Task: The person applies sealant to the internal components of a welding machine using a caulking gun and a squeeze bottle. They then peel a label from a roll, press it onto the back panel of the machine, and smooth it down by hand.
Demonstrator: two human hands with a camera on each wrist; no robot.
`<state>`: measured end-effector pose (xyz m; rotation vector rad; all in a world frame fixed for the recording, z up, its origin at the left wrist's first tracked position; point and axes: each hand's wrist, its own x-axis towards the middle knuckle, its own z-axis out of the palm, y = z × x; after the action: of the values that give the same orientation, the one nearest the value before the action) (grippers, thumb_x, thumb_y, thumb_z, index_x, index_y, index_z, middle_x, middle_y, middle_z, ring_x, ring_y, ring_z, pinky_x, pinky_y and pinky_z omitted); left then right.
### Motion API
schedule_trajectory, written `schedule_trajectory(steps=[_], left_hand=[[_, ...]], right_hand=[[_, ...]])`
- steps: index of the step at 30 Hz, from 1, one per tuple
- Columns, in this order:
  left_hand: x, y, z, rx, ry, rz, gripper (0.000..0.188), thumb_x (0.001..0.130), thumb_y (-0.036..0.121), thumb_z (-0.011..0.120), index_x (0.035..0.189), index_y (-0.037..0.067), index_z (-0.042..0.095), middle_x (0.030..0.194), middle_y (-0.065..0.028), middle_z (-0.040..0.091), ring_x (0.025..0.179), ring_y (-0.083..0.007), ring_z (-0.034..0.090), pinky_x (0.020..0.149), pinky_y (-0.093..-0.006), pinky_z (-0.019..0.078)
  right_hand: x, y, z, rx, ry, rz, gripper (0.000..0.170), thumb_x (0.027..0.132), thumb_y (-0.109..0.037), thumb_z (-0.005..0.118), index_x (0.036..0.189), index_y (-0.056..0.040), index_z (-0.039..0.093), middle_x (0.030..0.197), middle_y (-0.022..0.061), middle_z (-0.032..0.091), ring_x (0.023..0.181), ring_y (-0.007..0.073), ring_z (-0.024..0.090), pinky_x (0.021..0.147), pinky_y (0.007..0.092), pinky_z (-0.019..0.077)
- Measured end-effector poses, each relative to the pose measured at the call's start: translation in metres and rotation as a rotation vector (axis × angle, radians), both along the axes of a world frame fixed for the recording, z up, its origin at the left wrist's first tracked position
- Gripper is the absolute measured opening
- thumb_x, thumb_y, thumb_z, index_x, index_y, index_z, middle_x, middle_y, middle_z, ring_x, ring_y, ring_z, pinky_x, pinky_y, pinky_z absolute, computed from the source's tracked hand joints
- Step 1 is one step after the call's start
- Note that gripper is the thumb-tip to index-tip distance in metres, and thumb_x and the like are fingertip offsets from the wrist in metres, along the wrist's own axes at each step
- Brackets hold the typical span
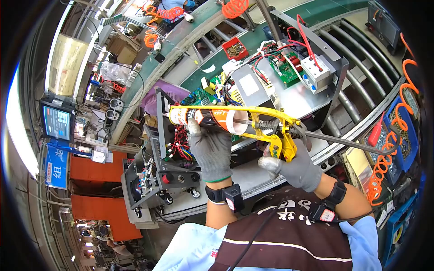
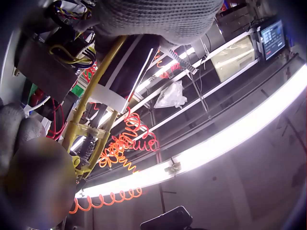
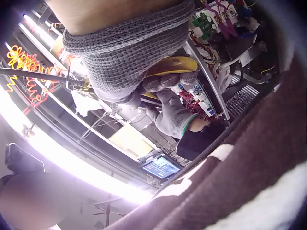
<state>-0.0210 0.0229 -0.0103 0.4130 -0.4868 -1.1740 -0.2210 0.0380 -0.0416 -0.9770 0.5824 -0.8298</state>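
A yellow caulking gun (image 1: 271, 114) lies sideways in front of the person, loaded with an orange, black and white sealant cartridge (image 1: 222, 118). From its back end a long grey rod (image 1: 348, 142) runs out to the right. My gloved left hand (image 1: 210, 152) holds the cartridge and frame from below near the front, the thumb along the label. Around the yellow handle and trigger (image 1: 288, 147) curls my gloved right hand (image 1: 296, 168). In the right wrist view, the yellow handle (image 3: 175, 65) shows between the gloved fingers. The gun's nozzle end is close to a dark metal frame.
Behind the gun stands a metal chassis (image 1: 289, 101) with circuit boards and wires. A red parts box (image 1: 235, 49) and purple basket (image 1: 168, 94) lie farther back. Orange coiled hoses (image 1: 379, 169) hang at the right, near a blue bin (image 1: 409, 142). Rollers (image 1: 357, 101) run behind the chassis.
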Motion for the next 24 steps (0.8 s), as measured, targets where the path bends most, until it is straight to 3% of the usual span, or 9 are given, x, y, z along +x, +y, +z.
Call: schedule_trajectory(steps=[3, 7, 9, 12, 24], left_hand=[[-0.0063, -0.0001, 0.0039, 0.033, -0.051, 0.065, 0.038, 0.095, 0.028, 0.049, 0.121, 0.0, 0.044, 0.116, -0.0144, 0.055, 0.108, -0.0271, 0.055, 0.095, -0.0439, 0.0473], [-0.0029, 0.001, 0.0002, 0.039, -0.067, 0.086, 0.04, 0.095, 0.029, 0.049, 0.121, 0.0, 0.044, 0.116, -0.0147, 0.055, 0.107, -0.028, 0.056, 0.094, -0.0443, 0.0474], [0.0013, 0.0025, -0.0022, -0.04, -0.03, -0.034, 0.044, 0.094, 0.029, 0.05, 0.124, -0.002, 0.043, 0.122, -0.0189, 0.052, 0.114, -0.0306, 0.052, 0.101, -0.0462, 0.0409], [-0.0023, 0.0042, 0.0004, -0.048, -0.054, -0.09, 0.045, 0.095, 0.031, 0.049, 0.124, -0.002, 0.043, 0.122, -0.0195, 0.052, 0.114, -0.031, 0.052, 0.101, -0.0465, 0.0404], [0.0036, 0.0045, -0.0054, -0.036, 0.008, -0.025, 0.042, 0.095, 0.03, 0.047, 0.124, -0.002, 0.044, 0.123, -0.0199, 0.052, 0.114, -0.0302, 0.052, 0.102, -0.0468, 0.0389]], right_hand=[[-0.0015, 0.0003, 0.002, -0.007, 0.018, 0.006, 0.025, 0.077, -0.013, 0.074, 0.091, -0.0019, 0.056, 0.066, 0.003, 0.058, 0.052, 0.0085, 0.055, 0.049, 0.0225, 0.0455], [-0.0008, 0.001, 0.0006, 0.014, 0.028, 0.009, 0.026, 0.077, -0.014, 0.074, 0.091, -0.0019, 0.056, 0.065, 0.0031, 0.057, 0.052, 0.0085, 0.055, 0.048, 0.0223, 0.0454], [-0.0007, 0.0013, 0.0001, 0.014, 0.03, 0.014, 0.027, 0.077, -0.015, 0.074, 0.092, -0.0018, 0.056, 0.065, 0.0032, 0.057, 0.052, 0.0085, 0.055, 0.047, 0.0223, 0.0454], [-0.0007, 0.0026, -0.0007, 0.008, 0.05, 0.009, 0.026, 0.077, -0.015, 0.075, 0.091, -0.002, 0.056, 0.065, 0.003, 0.057, 0.052, 0.0084, 0.054, 0.048, 0.0224, 0.0454], [0.0043, 0.0037, -0.0021, -0.03, 0.026, 0.024, 0.025, 0.076, -0.018, 0.076, 0.087, -0.0039, 0.057, 0.067, 0.0015, 0.057, 0.055, 0.0077, 0.054, 0.051, 0.0225, 0.0465]])
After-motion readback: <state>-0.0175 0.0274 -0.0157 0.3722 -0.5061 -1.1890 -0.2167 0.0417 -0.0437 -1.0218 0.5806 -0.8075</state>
